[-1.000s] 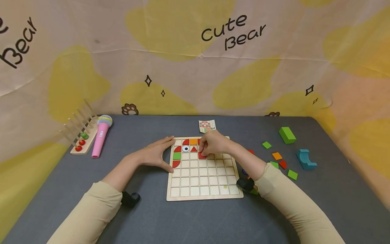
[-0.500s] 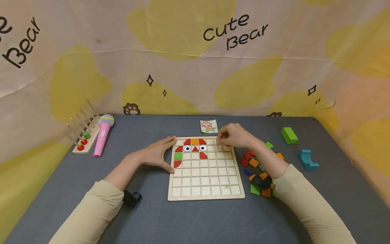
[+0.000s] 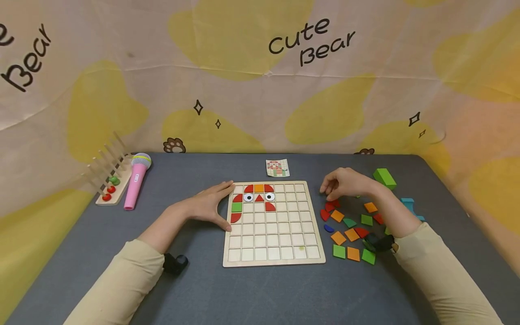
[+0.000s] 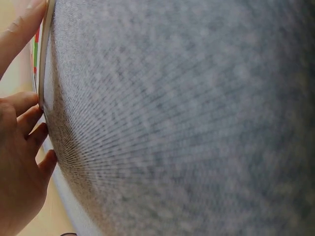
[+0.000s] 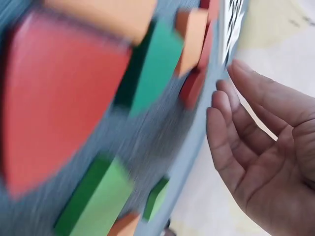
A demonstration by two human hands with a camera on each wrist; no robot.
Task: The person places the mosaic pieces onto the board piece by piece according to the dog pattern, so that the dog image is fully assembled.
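Broadly, a grey table (image 3: 203, 289) carries a wooden grid board (image 3: 271, 222) at its middle, with a few coloured tiles already seated in its far-left squares: red quarter-rounds, an orange square, a green square and two eye discs. The left hand (image 3: 207, 205) lies flat with straight fingers against the board's left edge, steadying it. The right hand (image 3: 343, 184) hovers empty, fingers loosely curled, just beyond the far side of the loose tile pile (image 3: 349, 225) to the right of the board. By my reading the step in hand is picking another piece; the next move would call for matching a tile to the small pattern card (image 3: 277, 167) lying past the board's far edge.
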